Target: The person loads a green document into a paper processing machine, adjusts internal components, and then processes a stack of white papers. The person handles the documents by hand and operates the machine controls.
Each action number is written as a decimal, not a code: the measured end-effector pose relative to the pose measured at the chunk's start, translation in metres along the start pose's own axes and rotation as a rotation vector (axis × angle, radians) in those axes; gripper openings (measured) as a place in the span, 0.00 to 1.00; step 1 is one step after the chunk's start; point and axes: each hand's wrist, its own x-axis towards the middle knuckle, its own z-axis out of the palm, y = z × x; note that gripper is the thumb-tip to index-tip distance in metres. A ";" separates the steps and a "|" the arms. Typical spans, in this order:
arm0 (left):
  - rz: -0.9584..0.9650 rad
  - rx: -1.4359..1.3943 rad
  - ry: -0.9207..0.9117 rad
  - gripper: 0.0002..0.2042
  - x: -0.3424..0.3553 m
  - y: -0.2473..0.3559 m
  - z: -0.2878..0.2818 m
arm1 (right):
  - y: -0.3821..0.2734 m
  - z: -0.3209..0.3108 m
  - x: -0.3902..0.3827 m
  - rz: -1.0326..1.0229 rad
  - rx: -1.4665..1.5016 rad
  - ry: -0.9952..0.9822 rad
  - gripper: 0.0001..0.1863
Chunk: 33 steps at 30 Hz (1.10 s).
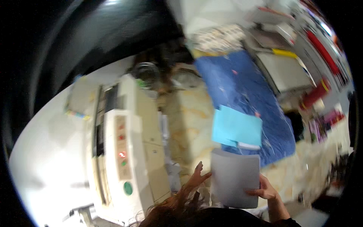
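My right hand grips the right edge of a stack of greyish-white paper, thumb on top. The sheets bow slightly and hang in front of my body. To the left of the stack is my left hand, fingers stretched apart and nothing in it. Its thumb comes close to the paper's left edge; whether it touches I cannot tell. Just beyond the stack, light-blue sheets lie on a blue cloth-like mat, with a bit of white paper showing under their near edge.
A cream-coloured machine with a lit panel and coloured buttons stands at the left. Marbled floor runs between it and the mat. Grey boxes and a red roll are at the far right. A patterned bundle sits at the mat's far end.
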 end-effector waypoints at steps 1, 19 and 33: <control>0.098 -0.153 0.025 0.48 -0.024 0.011 -0.029 | -0.016 0.013 0.010 -0.036 -0.075 -0.162 0.41; 0.340 -0.405 1.420 0.18 -0.424 0.029 -0.140 | -0.049 0.402 0.267 -0.108 -0.604 -1.154 0.22; 0.314 -0.278 1.722 0.45 -0.431 -0.046 -0.235 | 0.024 0.558 0.364 -0.048 -0.695 -1.150 0.20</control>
